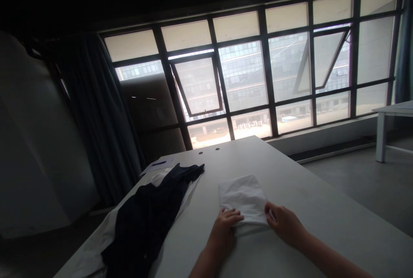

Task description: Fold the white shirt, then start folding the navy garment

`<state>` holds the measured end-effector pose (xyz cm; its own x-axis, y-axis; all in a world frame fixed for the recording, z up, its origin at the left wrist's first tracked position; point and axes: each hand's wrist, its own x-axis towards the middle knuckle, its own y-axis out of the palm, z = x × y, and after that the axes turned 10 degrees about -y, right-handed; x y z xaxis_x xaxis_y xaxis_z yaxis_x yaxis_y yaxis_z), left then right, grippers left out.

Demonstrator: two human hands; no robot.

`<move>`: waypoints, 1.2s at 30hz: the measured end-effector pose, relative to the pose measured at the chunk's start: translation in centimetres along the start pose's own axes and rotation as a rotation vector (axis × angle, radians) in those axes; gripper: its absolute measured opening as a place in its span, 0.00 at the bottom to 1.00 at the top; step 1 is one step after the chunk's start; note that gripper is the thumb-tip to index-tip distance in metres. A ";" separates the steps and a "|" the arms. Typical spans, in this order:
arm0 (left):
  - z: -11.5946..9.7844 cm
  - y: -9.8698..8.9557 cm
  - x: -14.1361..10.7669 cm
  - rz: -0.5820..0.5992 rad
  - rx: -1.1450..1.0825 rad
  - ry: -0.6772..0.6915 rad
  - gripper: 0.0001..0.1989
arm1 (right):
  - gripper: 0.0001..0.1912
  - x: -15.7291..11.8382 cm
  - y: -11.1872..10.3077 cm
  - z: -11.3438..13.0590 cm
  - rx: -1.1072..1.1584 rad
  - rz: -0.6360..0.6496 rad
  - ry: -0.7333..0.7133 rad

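Note:
A folded white cloth (241,198) lies flat on the pale grey table (300,187), close to the near edge of my view. My left hand (222,233) grips the cloth's near left side, with the fingers curled over the fold. My right hand (284,224) holds its near right corner. To the left of my hands lies a crumpled dark navy garment (145,220) on top of a spread white garment (97,243). Neither hand touches these.
A sheet of paper with a blue pen (158,166) lies at the table's far left. The table ends at a corner near a wide window. Dark curtains hang left, a white table (392,114) stands at right, and grey floor lies below.

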<state>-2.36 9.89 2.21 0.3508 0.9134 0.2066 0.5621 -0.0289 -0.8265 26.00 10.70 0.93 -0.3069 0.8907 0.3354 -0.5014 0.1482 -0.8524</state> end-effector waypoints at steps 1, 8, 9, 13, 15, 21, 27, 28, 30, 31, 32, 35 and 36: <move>0.3 0.0 0.0 -0.012 -0.037 0.004 0.38 | 0.08 0.0 0.0 0.0 0.008 -0.001 0.005; 0.2 -0.4 -0.1 0.145 0.124 0.051 0.41 | 0.11 0.0 1.4 -1.2 -0.044 -0.030 -0.036; 0.0 -0.4 -0.1 0.157 0.151 0.052 0.41 | 0.12 0.1 1.6 -1.4 -0.045 -0.042 -0.040; -0.2 -0.2 -0.2 0.198 0.220 0.035 0.39 | 0.13 0.5 2.2 -2.0 -0.050 -0.074 -0.037; -0.1 -0.1 -0.2 0.204 0.244 0.032 0.39 | 0.13 0.7 2.3 -2.1 -0.057 -0.073 -0.034; -0.3 -0.3 0.0 0.262 0.278 0.014 0.40 | 0.15 0.9 2.0 -1.9 -0.076 -0.032 -0.025; -0.9 -0.8 0.0 0.290 0.272 -0.032 0.47 | 0.16 0.9 2.1 -2.0 -0.133 -0.043 -0.031; -1.0 -0.9 -0.1 0.291 0.264 -0.033 0.48 | 0.16 0.9 2.1 -2.1 -0.142 -0.046 -0.032; -1.2 -1.1 -0.3 0.285 0.238 -0.033 0.47 | 0.16 0.9 2.0 -2.1 -0.155 -0.046 -0.037; -1.3 -1.2 -0.4 0.278 0.223 -0.033 0.45 | 0.15 0.9 1.9 -2.0 -0.155 -0.047 -0.041; -1.4 -1.2 -0.5 0.266 0.210 -0.032 0.43 | 0.15 0.8 1.8 -2.0 -0.151 -0.050 -0.048; -1.7 -0.9 -0.7 0.212 0.195 -0.031 0.33 | 0.14 0.6 1.4 -1.6 -0.129 -0.073 -0.087; -1.8 -0.7 -0.6 0.180 0.200 -0.035 0.28 | 0.14 0.5 1.3 -1.5 -0.129 -0.084 -0.103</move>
<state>-1.57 8.61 3.63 0.4036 0.9144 0.0317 0.3331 -0.1146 -0.9359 26.38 11.98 -0.59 -0.3524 0.8253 0.4413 -0.4226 0.2804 -0.8619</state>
